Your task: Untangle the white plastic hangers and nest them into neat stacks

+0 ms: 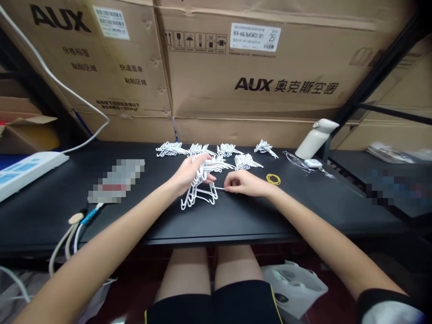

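Surface: I am working over a black desk (162, 225), with AUX cardboard cartons (202, 90) standing behind. Left: a white power strip (27, 173) and a pixelated object (118, 180) are lying. Far side: white hanger clusters (170, 148) are resting. Right: a yellow rubber band (274, 183) is lying near a white bottle (315, 139). Centre: my left hand (187, 174) is clamping and partly hiding a white hanger bundle (195, 182); my right hand (248, 183) is pinching a thin white hanger end (219, 188) beside it.
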Demonstrator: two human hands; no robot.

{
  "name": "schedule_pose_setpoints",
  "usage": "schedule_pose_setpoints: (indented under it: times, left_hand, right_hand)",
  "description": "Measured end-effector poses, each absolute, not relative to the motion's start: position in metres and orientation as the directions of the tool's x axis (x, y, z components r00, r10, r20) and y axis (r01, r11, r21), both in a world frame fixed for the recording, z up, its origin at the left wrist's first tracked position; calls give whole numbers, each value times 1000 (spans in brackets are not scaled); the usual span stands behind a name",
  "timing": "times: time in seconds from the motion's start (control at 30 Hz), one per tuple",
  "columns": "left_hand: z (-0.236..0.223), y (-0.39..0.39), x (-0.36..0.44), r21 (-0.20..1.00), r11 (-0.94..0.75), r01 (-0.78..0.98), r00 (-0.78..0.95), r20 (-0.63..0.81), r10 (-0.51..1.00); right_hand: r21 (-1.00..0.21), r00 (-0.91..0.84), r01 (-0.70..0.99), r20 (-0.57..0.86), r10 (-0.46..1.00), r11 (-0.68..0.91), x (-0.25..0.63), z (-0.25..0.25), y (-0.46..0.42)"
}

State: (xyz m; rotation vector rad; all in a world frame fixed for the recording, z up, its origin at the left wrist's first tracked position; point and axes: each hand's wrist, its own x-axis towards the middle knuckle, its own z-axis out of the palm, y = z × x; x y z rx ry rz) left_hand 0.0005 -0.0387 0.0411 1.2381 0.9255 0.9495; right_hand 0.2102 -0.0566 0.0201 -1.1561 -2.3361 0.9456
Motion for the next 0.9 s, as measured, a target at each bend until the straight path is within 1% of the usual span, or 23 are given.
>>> schedule_pose_setpoints:
  times: [0.03,0.07,0.1,0.13,0.2,0.3,0.4,0.57,0.7,0.9]
  left_hand:
    - [41,-38,0,995,73,-73,338,-44,940]
    - [40,-38,0,996,61,-69,341,-34,939]
    - [39,-38,-1,997,47,-63,345,-22,938]
    - [38,-38,-1,998,28,-55,351,-7,936]
    - [37,-38,-2,999,-19,-28,368,28,929]
    - [35,-40,-1,996,-85,25,395,68,916]
    - [35,-43,0,989,-127,73,423,84,902]
    - [35,-45,3,987,-135,89,431,84,899]
    - [34,-45,3,987,-129,93,448,74,891]
    - [33,-47,3,987,-147,59,494,99,864]
  right_hand:
    - [-746,-609,562,-82,789,357,219,23,-54]
    - [-784,-609,554,-153,778,279,227,26,-51]
    - [-822,-608,528,-190,771,214,236,28,-48]
    - [-853,-600,497,-207,772,157,243,30,-45]
    - [-909,-546,406,-156,823,97,255,32,-40]
    - [-970,-379,221,12,925,103,263,35,-35]
    - [-985,-291,99,107,951,141,260,35,-35]
    - [-974,-340,130,133,931,186,246,32,-40]
    - [-969,-415,162,107,904,189,237,30,-44]
    - [-971,-448,173,71,891,164,219,30,-55]
